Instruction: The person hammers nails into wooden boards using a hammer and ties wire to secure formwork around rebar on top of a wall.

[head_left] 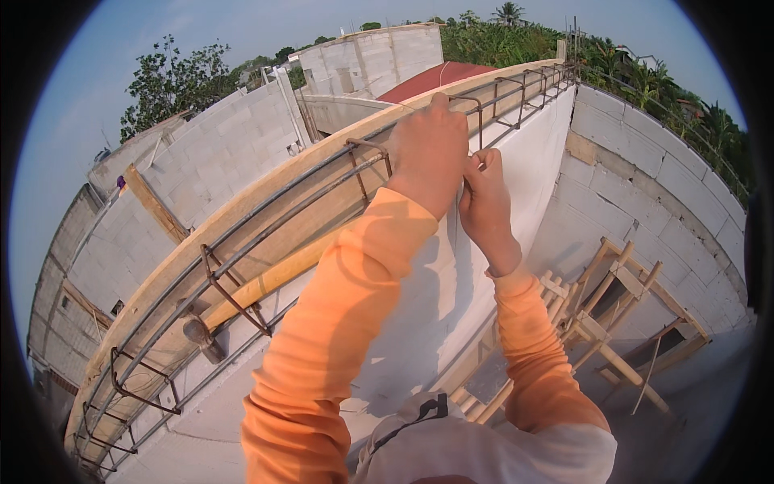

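A long cage of steel rebar (pixel 242 252) with bent stirrups (pixel 228 294) runs along the top of a white block wall (pixel 419 298), against a wooden board (pixel 282 179). My left hand (pixel 429 155) is closed at the upper bars, beside a stirrup; its fingertips are hidden. Just below and to its right, my right hand (pixel 488 206) has its thumb and fingers pinched together. What either hand grips is too small or covered. A thin wire (pixel 443 74) rises behind my left hand. A hammer (pixel 201 332) with a yellow handle lies along the wall top inside the cage.
Below on the right stands a wooden trestle or scaffold (pixel 601 327), near another block wall (pixel 645 218). A wooden brace (pixel 155 203) meets the board's outer side. Beyond are grey block buildings (pixel 375 60), a red roof (pixel 439 79) and trees (pixel 181 81).
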The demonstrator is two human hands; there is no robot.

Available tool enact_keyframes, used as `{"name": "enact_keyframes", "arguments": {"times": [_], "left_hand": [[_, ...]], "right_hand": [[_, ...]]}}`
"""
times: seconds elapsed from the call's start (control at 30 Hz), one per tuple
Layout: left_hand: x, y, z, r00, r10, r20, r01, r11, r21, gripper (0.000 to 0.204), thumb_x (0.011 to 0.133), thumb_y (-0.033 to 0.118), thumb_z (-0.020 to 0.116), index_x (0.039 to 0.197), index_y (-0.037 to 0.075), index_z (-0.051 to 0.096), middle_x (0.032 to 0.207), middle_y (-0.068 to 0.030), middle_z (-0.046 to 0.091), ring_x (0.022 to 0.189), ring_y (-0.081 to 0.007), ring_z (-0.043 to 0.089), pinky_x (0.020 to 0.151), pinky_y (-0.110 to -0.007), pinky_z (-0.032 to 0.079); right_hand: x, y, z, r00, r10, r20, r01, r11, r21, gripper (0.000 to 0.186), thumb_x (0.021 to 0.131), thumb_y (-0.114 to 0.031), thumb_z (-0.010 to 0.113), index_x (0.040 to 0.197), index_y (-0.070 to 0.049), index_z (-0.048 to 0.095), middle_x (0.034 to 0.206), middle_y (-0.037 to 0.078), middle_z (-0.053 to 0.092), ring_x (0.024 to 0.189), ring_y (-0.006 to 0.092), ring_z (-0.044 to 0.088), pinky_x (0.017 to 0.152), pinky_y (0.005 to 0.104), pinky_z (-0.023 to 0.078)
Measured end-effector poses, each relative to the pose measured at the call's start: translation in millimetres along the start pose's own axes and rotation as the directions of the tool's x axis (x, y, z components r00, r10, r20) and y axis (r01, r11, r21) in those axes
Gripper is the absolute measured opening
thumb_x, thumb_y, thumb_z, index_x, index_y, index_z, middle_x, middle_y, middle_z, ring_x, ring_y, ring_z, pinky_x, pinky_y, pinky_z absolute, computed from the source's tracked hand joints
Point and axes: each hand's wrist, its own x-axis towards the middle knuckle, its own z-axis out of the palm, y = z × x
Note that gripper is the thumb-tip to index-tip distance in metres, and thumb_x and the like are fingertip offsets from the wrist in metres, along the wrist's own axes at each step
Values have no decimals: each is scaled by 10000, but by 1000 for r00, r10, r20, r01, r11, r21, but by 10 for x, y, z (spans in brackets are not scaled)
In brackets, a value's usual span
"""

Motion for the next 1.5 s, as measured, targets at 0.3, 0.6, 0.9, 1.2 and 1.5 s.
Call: {"name": "enact_keyframes", "arguments": {"times": [0.3,0.6,0.9,1.2,1.5], "left_hand": [[-7,-82,72,997,-1,-73,0,1000,-16,24,806,3,698,808,-20,700,1023,-170,663,889,-379,727,736,-446,604],[-66,-83,174,994,27,-102,-16,994,109,63,861,24,640,919,7,658,1047,-133,650,825,-336,744,666,-419,613],[-75,-142,378,948,139,-287,-51,954,294,34,861,85,658,881,57,657,877,-60,634,704,-189,741,528,-313,579],[-8,-124,531,906,185,-381,-41,934,356,56,881,112,633,873,92,581,831,-39,576,652,-173,723,519,-306,578],[-15,-118,485,913,144,-382,-22,952,305,66,901,127,622,913,73,586,837,-51,602,636,-193,732,502,-336,581]], "right_hand": [[319,59,183,978,205,-30,-197,968,158,126,893,-139,719,1012,-129,760,881,90,690,779,314,686,654,411,526],[734,-23,-220,979,182,-96,-182,983,7,169,960,-240,668,984,-86,735,875,119,746,800,327,715,691,427,541],[1734,267,-253,709,-217,671,124,975,183,149,912,-113,701,991,7,739,865,148,743,783,243,701,750,365,531],[2127,256,-59,251,-186,950,320,942,100,253,883,-33,609,1114,-20,710,998,143,744,860,271,634,833,374,515],[2243,186,-62,308,-179,934,446,895,25,209,912,-67,607,1094,-12,695,1016,150,716,911,297,654,852,406,508]]}}
